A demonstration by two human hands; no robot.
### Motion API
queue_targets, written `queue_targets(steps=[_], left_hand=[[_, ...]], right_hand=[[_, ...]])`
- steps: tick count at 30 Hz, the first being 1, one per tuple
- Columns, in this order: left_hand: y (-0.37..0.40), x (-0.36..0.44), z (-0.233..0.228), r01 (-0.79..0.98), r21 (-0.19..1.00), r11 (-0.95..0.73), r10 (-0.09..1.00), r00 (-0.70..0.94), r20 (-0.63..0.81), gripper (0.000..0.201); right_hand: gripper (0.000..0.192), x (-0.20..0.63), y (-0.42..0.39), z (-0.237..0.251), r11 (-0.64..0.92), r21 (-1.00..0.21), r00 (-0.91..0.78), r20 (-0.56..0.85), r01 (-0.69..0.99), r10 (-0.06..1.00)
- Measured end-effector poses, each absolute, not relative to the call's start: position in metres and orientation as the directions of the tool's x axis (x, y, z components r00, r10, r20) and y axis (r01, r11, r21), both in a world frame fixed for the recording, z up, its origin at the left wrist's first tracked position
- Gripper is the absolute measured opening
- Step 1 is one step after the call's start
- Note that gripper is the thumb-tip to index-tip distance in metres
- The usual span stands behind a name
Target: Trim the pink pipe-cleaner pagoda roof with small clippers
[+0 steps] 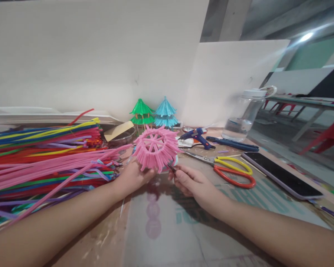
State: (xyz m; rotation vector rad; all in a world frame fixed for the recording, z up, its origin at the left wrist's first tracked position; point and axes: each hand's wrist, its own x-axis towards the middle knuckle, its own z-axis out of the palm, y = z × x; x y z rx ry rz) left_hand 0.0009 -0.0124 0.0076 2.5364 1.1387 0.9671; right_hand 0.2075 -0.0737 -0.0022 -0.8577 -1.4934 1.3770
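Observation:
A pink ring-shaped pipe-cleaner piece [156, 160] with spokes in its centre and fringed edges is held up over the table. My left hand [132, 177] is closed on it from below and the left, its fingers partly hidden behind the fringe. Pinched in the fingers of my right hand [190, 181] is a thin dark tool [171, 168], its tip at the lower right of the pink fringe. The tool's exact kind is too small to make out.
Loose pipe cleaners [52, 163] are heaped at left. Green [140, 108] and blue [165, 108] tiered pipe-cleaner models stand behind. Rightward lie a glue gun [197, 138], scissors [231, 168], a dark blue-handled tool [232, 144], a phone [281, 174] and a water bottle [238, 118].

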Motion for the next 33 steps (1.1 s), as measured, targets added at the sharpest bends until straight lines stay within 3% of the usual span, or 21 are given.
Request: queue_targets(steps=[16, 33], left_hand=[[-0.0114, -0.0012, 0.0085, 0.555, 0.514, -0.653, 0.757, 0.482, 0.441, 0.019], [-0.0124, -0.0008, 0.0099, 0.572, 0.468, -0.673, 0.740, 0.515, 0.433, 0.025]], right_hand=[[0.060, 0.2079, -0.0761, 0.0032, 0.083, -0.989, -0.385, 0.126, -0.125, 0.914], [0.058, 0.2084, -0.0742, 0.0028, 0.080, -0.988, -0.400, 0.126, -0.129, 0.908]])
